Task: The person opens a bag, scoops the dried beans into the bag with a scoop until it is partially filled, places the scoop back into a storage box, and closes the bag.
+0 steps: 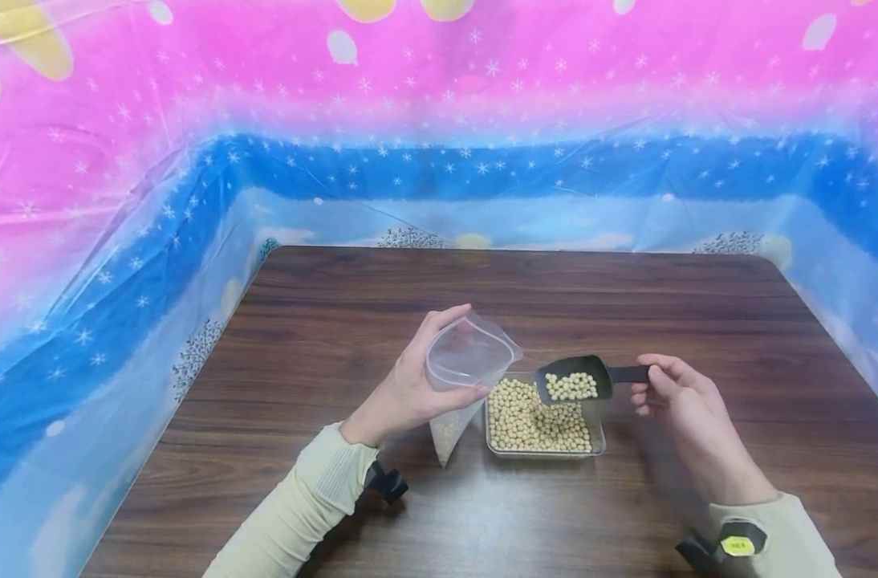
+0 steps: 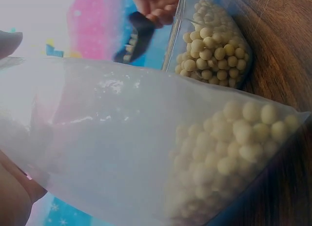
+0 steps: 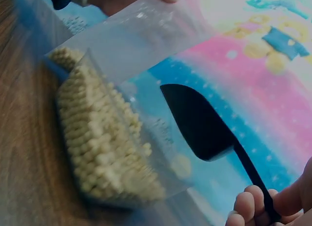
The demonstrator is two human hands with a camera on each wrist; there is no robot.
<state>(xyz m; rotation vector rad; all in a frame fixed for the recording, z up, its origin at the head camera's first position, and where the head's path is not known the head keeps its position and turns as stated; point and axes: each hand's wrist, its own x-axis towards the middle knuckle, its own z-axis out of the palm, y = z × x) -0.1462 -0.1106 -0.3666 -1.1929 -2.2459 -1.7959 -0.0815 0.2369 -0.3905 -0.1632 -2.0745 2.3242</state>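
Observation:
My left hand [image 1: 410, 385] grips a translucent plastic bag [image 1: 470, 353] near its mouth, which is spread wide. Soybeans [image 2: 234, 143] fill the lower part of the bag, seen through its side in the left wrist view. Between thumb and fingers, my right hand [image 1: 688, 409] pinches the handle of a black scoop [image 1: 601, 371]. A load of soybeans [image 1: 571, 386] lies in the scoop, which hovers over the back right of a clear plastic box [image 1: 598, 454]. More soybeans [image 1: 526, 421] fill that box. The scoop's tip points left, toward the bag and apart from it.
The box stands on a dark wood-grain table [image 1: 302, 337], right of the bag's bottom corner. Behind and left of the table hangs a pink and blue patterned cloth [image 1: 424, 168]. Dark straps [image 1: 387, 484] are on both wrists.

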